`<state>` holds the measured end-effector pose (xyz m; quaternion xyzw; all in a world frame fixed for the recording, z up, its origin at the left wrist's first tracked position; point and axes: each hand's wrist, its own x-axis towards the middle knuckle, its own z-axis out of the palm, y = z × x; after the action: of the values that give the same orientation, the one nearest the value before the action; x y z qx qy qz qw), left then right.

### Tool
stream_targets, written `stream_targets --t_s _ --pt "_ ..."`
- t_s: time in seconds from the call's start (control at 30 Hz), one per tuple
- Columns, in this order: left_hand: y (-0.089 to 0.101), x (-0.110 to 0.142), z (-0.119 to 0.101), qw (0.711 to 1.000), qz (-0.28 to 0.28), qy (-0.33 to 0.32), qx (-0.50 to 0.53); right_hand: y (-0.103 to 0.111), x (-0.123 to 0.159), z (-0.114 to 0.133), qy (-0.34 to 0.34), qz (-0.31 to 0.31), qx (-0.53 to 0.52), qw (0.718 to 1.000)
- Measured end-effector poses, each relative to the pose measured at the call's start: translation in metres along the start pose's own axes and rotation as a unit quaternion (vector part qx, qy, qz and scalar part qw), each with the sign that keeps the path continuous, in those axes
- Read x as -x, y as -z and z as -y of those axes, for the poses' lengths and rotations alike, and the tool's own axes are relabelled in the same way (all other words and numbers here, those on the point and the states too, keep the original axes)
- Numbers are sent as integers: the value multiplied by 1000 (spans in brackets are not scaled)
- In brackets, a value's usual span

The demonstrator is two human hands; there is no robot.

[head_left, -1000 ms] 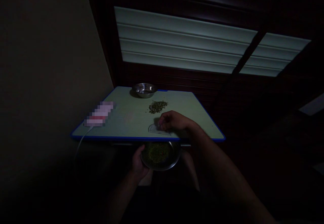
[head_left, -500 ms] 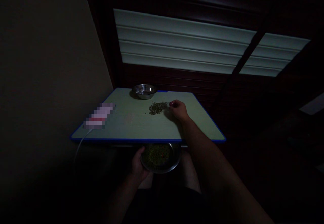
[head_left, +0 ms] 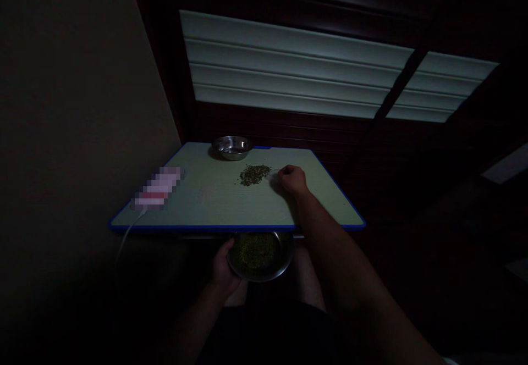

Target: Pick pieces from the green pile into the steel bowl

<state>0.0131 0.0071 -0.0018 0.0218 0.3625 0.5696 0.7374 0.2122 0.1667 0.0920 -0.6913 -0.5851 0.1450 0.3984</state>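
My left hand (head_left: 225, 266) grips the left rim of a metal bowl (head_left: 284, 269) below the table's near edge. Small greenish grains (head_left: 253, 252) with a few reddish specks lie inside that bowl. Over the tabletop, my right hand (head_left: 293, 179) is closed around a small see-through piece (head_left: 273, 175), whose kind is too dim to make out. Its free end points left at the right side of a loose pile of small dark grains (head_left: 253, 175), spread on the pale green table (head_left: 206, 203).
A second metal bowl (head_left: 232, 149) stands at the table's back left. Toward the left edge lies a pixelated pinkish object (head_left: 159, 188), and a white cable (head_left: 124, 239) hangs from it over the edge. A wall rises at left; dark slatted panels are behind.
My right hand has drawn back slightly from the pile, with the see-through piece still in it. My left hand keeps the bowl in place, while the whole view has shifted a little.
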Motion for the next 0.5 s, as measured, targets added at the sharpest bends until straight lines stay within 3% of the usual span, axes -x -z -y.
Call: stream_targets --t_s 0.5 --pt "3 -2 1 1000 17 4 5 2 0 0 6 79 16 997"
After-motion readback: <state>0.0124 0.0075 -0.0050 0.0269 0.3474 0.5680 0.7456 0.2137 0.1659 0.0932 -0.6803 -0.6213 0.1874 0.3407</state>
